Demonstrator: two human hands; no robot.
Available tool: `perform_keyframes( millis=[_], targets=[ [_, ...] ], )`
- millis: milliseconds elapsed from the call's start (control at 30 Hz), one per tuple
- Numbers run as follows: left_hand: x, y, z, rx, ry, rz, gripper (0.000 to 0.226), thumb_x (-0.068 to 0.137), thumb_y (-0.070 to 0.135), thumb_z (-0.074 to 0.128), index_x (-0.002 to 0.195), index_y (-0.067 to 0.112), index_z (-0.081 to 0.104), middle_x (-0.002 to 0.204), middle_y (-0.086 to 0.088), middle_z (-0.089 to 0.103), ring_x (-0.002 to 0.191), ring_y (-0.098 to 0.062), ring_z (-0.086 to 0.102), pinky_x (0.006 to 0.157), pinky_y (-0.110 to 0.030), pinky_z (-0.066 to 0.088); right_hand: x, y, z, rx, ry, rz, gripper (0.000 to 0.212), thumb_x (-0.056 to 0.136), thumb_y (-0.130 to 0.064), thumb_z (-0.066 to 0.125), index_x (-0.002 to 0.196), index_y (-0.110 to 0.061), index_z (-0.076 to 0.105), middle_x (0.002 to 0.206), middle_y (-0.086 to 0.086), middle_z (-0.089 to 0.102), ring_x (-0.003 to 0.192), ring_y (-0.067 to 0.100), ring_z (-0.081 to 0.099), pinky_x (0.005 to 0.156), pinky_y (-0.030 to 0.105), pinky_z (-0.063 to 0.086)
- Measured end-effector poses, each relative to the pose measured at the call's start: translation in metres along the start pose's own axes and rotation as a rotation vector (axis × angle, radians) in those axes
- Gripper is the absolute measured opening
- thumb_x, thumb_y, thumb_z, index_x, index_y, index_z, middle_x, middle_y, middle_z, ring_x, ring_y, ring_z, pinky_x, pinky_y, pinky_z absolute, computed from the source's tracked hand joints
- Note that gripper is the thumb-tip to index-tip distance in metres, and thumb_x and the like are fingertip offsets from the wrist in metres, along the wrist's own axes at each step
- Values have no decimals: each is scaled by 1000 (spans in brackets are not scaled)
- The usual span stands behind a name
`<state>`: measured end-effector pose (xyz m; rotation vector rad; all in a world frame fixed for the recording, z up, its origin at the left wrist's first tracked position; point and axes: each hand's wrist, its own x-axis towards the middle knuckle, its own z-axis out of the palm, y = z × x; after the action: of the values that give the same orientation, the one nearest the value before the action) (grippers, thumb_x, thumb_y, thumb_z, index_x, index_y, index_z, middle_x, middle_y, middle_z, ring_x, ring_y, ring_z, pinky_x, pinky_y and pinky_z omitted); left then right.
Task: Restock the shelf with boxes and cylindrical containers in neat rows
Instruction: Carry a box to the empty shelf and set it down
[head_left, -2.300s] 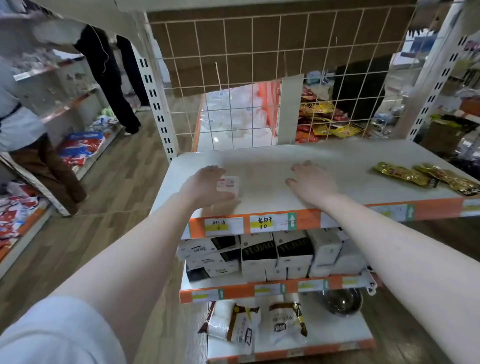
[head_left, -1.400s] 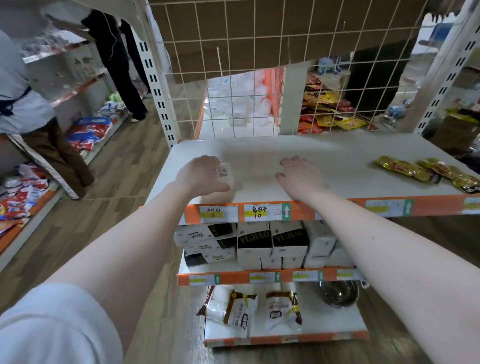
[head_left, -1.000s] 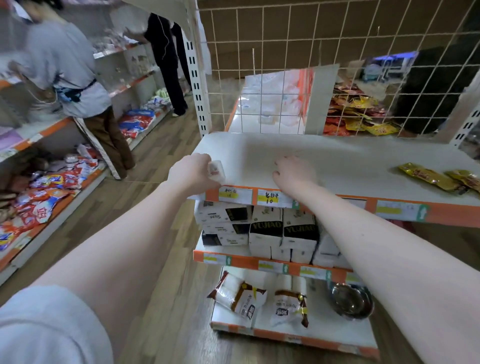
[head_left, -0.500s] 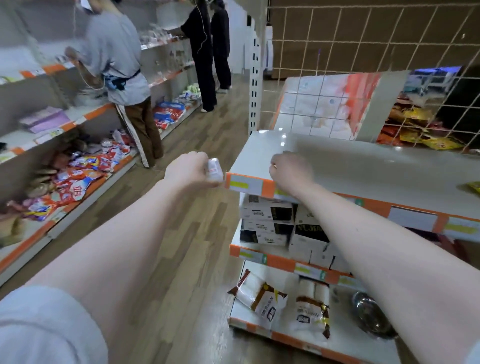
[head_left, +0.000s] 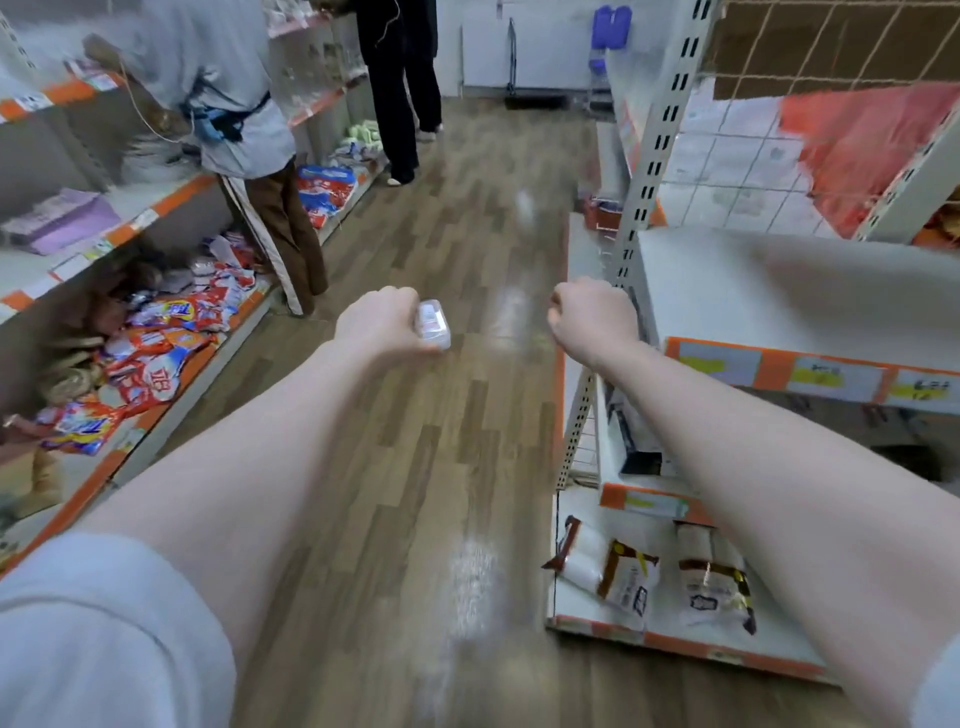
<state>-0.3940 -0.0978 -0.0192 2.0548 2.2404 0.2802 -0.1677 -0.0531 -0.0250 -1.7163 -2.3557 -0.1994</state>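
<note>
- While both arms reach forward over the wooden floor (head_left: 447, 467) of the aisle, the left hand (head_left: 382, 322) grips a small white container (head_left: 432, 323) with a pinkish label, fingers curled round it so that only its right end shows past the knuckles.
- That container hangs in the air above the floor, clear of the shelving and to the left of the shelf unit's corner.
- By the look of it, the right hand (head_left: 592, 317) is a loose fist with nothing in it, though blur makes the fingers hard to read; it sits just beside the slotted upright (head_left: 644, 171) at the unit's near corner.
- To the right, the white top shelf (head_left: 769, 291) has an orange front strip with yellow price tags.
- Lower down, dark-and-white boxes (head_left: 631, 436) sit on the middle level, partly hidden by the right forearm.
- On the bottom shelf lie two white packets (head_left: 618, 571) with brown bands.
- Across the aisle, the left-hand shelves hold red and white bags (head_left: 150, 358) in a loose heap.
- A person in a grey top (head_left: 228, 88) stands at those shelves, and another in black (head_left: 400, 78) stands farther down the aisle.
</note>
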Motion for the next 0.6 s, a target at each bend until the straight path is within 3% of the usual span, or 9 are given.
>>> perform_keyframes(
  millis=[100,600],
  targets=[
    [13,-29,2,-12,-13,9,45,71,53,68,96,18,54,95,-1,57,88,-22,54,64,-30,41,11,-22,11,-40,-44,25,29,93,-23,39,112,-10,57,111,15,57,100,33,54,72,33,33],
    [135,-99,38,-37,-67,45,44,72,50,69,96,16,53,96,-2,55,86,-21,53,61,-31,39,136,-59,71,-68,-114,73,30,93,-27,42,111,-10,58,111,14,58,101,32,55,82,35,39]
  ],
)
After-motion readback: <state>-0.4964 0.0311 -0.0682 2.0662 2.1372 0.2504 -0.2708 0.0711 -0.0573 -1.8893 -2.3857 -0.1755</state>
